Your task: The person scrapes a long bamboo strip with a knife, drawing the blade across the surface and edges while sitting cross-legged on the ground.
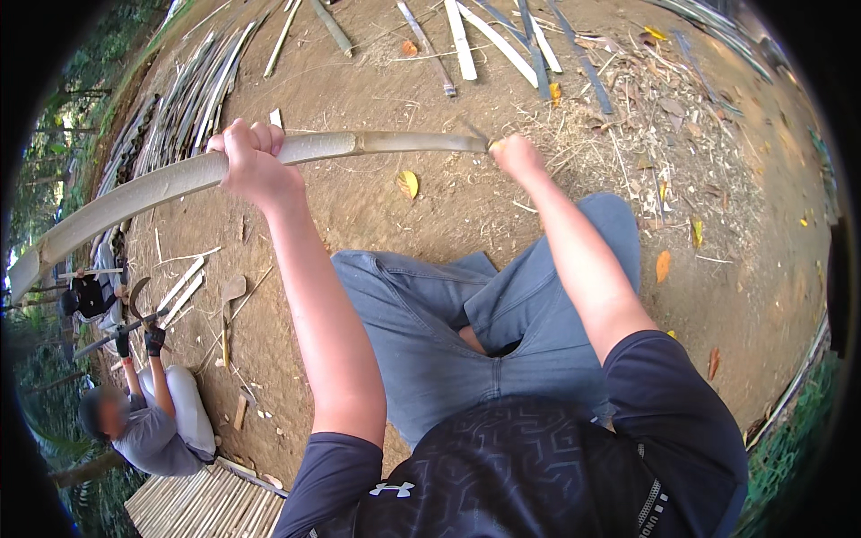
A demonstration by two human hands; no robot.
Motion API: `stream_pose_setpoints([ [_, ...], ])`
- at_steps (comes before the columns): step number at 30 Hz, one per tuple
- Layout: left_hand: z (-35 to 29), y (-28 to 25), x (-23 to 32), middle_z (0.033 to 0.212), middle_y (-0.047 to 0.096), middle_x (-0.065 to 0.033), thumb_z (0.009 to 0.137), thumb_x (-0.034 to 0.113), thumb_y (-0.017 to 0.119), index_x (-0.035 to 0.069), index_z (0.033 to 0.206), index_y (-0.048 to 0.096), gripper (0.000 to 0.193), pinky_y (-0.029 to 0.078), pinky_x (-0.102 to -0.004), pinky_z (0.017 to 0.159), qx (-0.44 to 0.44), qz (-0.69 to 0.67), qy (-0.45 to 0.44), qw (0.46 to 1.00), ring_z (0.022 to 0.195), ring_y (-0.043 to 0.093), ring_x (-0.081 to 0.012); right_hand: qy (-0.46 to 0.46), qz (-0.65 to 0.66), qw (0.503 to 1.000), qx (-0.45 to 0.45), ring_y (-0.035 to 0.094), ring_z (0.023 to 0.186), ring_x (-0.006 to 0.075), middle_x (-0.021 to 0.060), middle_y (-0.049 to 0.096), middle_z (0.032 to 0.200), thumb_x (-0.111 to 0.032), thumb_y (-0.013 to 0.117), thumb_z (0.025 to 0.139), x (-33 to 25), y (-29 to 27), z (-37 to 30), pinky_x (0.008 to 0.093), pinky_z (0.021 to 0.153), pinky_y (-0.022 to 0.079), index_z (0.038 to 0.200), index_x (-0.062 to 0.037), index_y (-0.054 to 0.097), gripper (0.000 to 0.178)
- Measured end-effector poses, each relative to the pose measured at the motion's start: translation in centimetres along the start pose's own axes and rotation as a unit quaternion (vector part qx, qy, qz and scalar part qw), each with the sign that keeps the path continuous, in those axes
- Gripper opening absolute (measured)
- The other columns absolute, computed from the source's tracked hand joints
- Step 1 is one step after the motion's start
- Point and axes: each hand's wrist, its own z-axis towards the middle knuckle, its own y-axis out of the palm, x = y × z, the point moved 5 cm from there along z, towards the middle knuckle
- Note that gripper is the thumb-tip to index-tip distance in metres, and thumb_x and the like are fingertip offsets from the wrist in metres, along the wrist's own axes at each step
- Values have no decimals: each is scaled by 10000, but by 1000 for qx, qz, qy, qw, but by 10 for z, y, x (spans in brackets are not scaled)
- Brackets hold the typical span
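A long split bamboo strip [179,177] runs across in front of me, bending with the wide view, its pale face toward me and a node near its middle. My left hand [256,163] is closed around it left of that node. At the strip's right end my right hand [517,158] is closed in a fist. A thin dark blade [475,133], probably a knife's, shows beside that fist against the strip's end. The fist hides its handle. Below the strip are my legs in grey-blue trousers [421,305], seated with knees apart.
Long bamboo strips [202,81] lie piled at the far left. More strips [462,40] lie ahead, with shavings [664,125] to the right. At left, a co-worker [161,421] in dark gloves handles a strip near a curved blade [138,296]. A bamboo slat platform [197,507] stands at lower left.
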Motion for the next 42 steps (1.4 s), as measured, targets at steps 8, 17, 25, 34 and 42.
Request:
stream_pose_setpoints([
  [8,-6,-5,5,544,262,55,859,-19,529,163,740,288,324,217,-271,461,49,43,18,998,477,228,-60,46,25,997,56,661,1050,348,180,692,1087,-338,594,926,-12,30,-20,463,891,526,1020,-48,694,321],
  [17,-10,-8,7,533,271,66,856,-44,477,165,719,303,305,218,-266,444,111,104,2,988,457,224,-59,56,22,993,104,679,988,326,159,706,1037,-391,612,903,11,20,-21,457,831,526,1039,-114,719,327],
  [25,-25,4,14,539,300,49,890,-63,449,150,767,294,290,233,-280,440,91,50,-1,995,453,236,-56,20,162,985,58,680,661,239,121,696,702,-378,567,937,51,38,-34,391,679,507,877,-28,711,383],
  [34,-68,-10,31,562,340,39,919,-10,513,146,738,283,332,272,-274,450,89,23,19,996,474,298,-61,-56,274,960,28,665,700,279,153,681,741,-380,581,934,-2,40,-121,388,673,495,945,-29,708,373],
  [42,-90,-10,34,563,346,40,931,-4,499,143,738,286,322,277,-269,454,110,26,11,993,475,294,-62,-176,262,949,0,688,665,211,119,669,695,-298,603,950,-77,-20,-222,336,618,509,1109,-43,688,312],
])
